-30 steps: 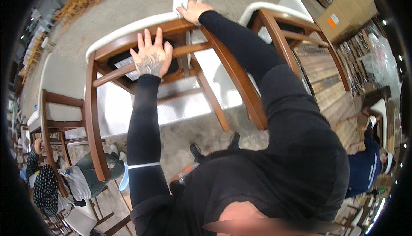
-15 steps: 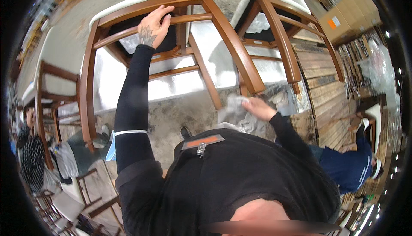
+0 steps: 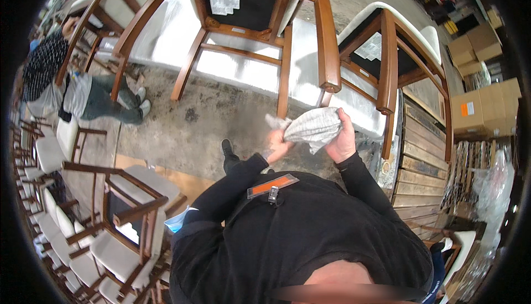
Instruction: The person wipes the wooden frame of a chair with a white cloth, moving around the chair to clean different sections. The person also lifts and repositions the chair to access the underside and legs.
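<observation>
A light grey cloth (image 3: 313, 129) is bunched between my two hands in front of my body. My left hand (image 3: 278, 146) grips its left end, with a loose tip of cloth sticking up past the fingers. At the cloth's right side my right hand (image 3: 341, 138) holds it, thumb upward. Just beyond the hands stands an upturned wooden chair (image 3: 328, 50) with brown legs and a dark seat underside bearing a white label. Its nearest leg ends close above the cloth, and neither hand touches it. A second upturned chair (image 3: 390, 61) lies to its right.
Both chairs rest on a white-covered surface (image 3: 238, 72). Stacked wooden slats (image 3: 423, 160) and cardboard boxes (image 3: 487, 108) are at the right. Many pale-seated chairs (image 3: 119, 249) crowd the lower left. Another person (image 3: 52, 74) stands at the left by a chair.
My left hand has let go of the chair's rail and come down to the cloth. My right hand has raised the cloth slightly. The view has shifted.
</observation>
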Available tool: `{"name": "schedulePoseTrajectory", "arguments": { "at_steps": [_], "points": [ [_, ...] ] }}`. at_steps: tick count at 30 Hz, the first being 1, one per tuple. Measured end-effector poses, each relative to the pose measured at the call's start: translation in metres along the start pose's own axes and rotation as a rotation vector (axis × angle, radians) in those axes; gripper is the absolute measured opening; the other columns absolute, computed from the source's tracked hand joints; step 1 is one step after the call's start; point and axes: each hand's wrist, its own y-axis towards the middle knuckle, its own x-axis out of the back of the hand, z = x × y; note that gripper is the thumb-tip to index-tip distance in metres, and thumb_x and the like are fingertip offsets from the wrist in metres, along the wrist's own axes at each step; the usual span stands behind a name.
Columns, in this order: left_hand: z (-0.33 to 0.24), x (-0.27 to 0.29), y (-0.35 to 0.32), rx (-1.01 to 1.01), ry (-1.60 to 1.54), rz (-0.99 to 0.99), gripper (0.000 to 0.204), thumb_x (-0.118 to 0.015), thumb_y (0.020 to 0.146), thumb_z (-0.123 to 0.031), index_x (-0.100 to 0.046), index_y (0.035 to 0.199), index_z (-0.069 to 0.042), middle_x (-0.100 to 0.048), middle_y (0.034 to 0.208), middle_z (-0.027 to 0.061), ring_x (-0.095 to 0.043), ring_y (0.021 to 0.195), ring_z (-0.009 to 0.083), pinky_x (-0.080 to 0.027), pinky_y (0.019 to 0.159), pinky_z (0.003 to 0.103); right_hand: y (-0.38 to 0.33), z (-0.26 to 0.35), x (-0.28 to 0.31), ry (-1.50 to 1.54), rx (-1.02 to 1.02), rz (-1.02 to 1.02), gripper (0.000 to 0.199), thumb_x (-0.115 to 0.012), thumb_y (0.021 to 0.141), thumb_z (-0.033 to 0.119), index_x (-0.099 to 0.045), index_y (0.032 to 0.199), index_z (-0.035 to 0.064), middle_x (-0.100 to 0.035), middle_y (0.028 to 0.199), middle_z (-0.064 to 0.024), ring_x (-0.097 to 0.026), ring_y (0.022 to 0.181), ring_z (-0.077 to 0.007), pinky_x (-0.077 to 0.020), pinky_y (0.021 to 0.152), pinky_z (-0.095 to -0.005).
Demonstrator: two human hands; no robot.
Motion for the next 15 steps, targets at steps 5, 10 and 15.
{"name": "schedulePoseTrajectory", "arguments": {
  "at_steps": [5,10,15],
  "points": [
    [-0.007,0.013,-0.01,0.25,0.196,-0.267,0.035,-0.066,0.09,-0.029,-0.064,0.115,-0.004,-0.072,0.105,0.016,-0.069,0.102,0.0283,-0.051,0.084,0.039,-0.004,-0.008,0.021,-0.154,0.075,0.004,0.039,-0.056,0.098,0.031,-0.062,0.123,0.0016,-0.071,0.114,-0.011,-0.067,0.108,-0.0266,-0.0475,0.101,-0.0416],
    [-0.005,-0.003,-0.024,0.293,-1.754,0.246,0.042,-0.06,0.093,-0.02,-0.056,0.133,-0.009,-0.064,0.127,0.0086,-0.061,0.119,0.0268,-0.05,0.1,0.047,-0.01,-0.037,0.017,-1.68,0.529,0.496,0.06,-0.063,0.097,0.034,-0.048,0.14,-0.0046,-0.051,0.143,-0.0266,-0.044,0.139,-0.0343,-0.0352,0.114,-0.0438],
    [0.018,-0.001,-0.01,0.437,-1.219,-0.156,0.043,-0.057,0.094,-0.005,-0.049,0.136,-0.006,-0.064,0.121,0.0079,-0.063,0.115,0.0244,-0.054,0.096,0.044,0.0,-0.02,0.017,-1.518,0.145,0.964,0.042,-0.068,0.093,0.023,-0.063,0.127,-0.0024,-0.053,0.144,-0.025,-0.05,0.135,-0.038,-0.0379,0.113,-0.0452]
  ]
}}
